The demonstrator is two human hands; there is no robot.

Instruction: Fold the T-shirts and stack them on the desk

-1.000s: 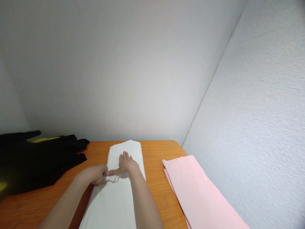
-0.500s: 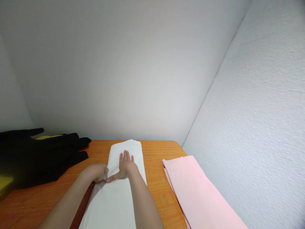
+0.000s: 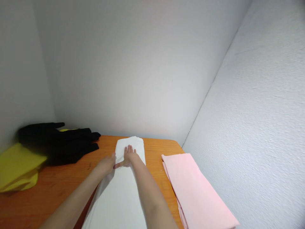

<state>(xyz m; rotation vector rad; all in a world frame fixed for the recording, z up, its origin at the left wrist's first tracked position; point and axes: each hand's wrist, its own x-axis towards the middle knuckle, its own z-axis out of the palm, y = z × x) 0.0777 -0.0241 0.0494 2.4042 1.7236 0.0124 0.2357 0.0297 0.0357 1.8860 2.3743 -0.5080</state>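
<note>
the right hand (image 3: 130, 156) is lying flat on the white cloth (image 3: 124, 197), its fingers spreading slightly apart and gripping nothing, its thumb pointing toward eight o'clock, close to the left hand (image 3: 107, 165). that left hand is resting at the cloth's near-side edge, at eight to nine o'clock from the right; it is blurring, so i cannot fairly tell whether its fingers are pinching fabric or only touching it. in my judgement, the layers could be slipping out of line if the left hand were tugging while the right palm was bearing too lightly, and a sideways push from the thumb could be leaving creases.

the white cloth is running from twelve o'clock down to six on the orange table (image 3: 154, 156), leaving view at the bottom. further out, pink cloth (image 3: 197, 190) is lying folded around four o'clock, well apart; black cloth (image 3: 59, 144) is bunching just past nine, and yellow cloth (image 3: 19, 165) is sitting beside it, farther left.
</note>
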